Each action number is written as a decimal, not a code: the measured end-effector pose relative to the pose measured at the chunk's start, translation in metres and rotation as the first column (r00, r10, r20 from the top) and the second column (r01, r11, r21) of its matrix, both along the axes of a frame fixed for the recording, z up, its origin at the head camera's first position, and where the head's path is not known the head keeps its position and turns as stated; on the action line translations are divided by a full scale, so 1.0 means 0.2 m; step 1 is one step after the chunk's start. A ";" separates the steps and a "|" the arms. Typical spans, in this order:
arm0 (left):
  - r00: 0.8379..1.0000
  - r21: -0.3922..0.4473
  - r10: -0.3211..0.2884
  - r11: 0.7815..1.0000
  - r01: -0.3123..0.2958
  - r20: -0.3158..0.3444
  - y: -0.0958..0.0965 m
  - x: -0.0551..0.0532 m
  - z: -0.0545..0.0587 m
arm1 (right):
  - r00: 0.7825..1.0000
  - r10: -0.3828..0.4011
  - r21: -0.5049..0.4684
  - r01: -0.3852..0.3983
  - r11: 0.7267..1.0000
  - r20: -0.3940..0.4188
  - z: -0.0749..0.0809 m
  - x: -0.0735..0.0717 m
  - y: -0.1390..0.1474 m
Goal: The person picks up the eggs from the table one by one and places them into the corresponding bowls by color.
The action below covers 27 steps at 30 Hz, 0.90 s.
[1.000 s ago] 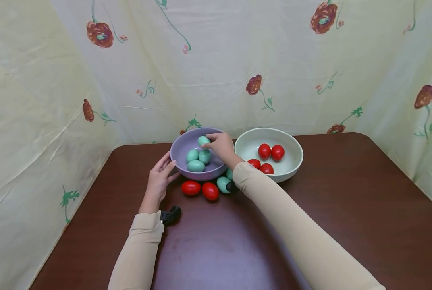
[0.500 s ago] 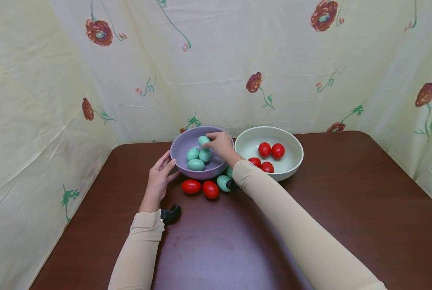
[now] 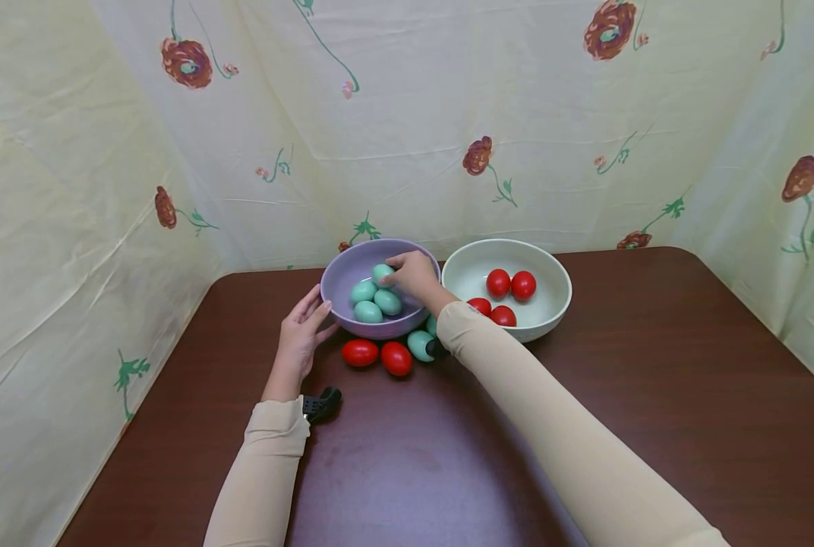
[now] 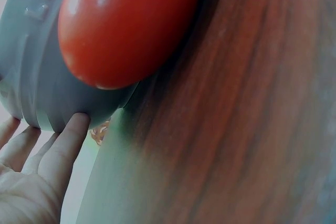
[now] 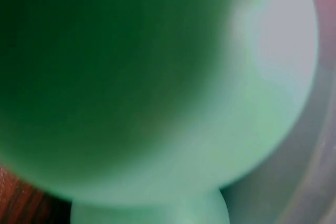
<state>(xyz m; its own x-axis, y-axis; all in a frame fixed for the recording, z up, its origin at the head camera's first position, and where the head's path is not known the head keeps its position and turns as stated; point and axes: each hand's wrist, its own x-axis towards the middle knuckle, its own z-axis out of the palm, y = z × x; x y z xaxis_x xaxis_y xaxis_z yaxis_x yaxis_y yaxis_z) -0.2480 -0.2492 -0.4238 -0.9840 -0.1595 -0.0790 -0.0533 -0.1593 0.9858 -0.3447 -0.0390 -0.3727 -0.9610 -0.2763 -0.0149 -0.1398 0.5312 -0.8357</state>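
Note:
In the head view, a purple bowl (image 3: 342, 273) holds several mint-green plastic eggs (image 3: 368, 311). My right hand (image 3: 417, 277) reaches over its right side and pinches a mint-green egg (image 3: 383, 274) low among them. My left hand (image 3: 299, 342) touches the bowl's left side. In the left wrist view, straight fingers (image 4: 64, 153) rest against the bowl wall (image 4: 42, 56). Two red eggs, one on the left (image 3: 360, 352) and one on the right (image 3: 396, 358), lie before the bowl. Beside them is another mint-green egg (image 3: 420, 346), with one more partly hidden behind my right wrist.
A pale green-white bowl (image 3: 547, 296) stands just right of the purple one, with several red eggs (image 3: 499, 282) inside. Both bowls are near the back edge of the dark brown table (image 3: 667, 342). A flowered cloth (image 3: 393, 99) hangs behind. A mint-green egg (image 5: 157, 103) fills most of the right wrist view.
My right hand has lowered the pinched egg slightly into the purple bowl. One green egg there has shifted toward the front. The left hand stays in place.

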 end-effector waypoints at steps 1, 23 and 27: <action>1.000 0.001 0.001 1.000 -0.001 -0.001 0.00 0.00 0.00 | 1.000 0.002 0.001 -0.002 1.000 0.000 0.00 0.00 0.00; 1.000 0.001 0.002 1.000 -0.002 -0.001 0.00 0.00 0.00 | 0.999 0.044 0.098 -0.044 0.994 0.002 0.00 -0.01 0.00; 1.000 0.004 0.004 1.000 -0.004 -0.002 0.00 0.00 -0.01 | 0.999 0.032 0.103 -0.032 0.994 0.005 -0.01 0.00 0.01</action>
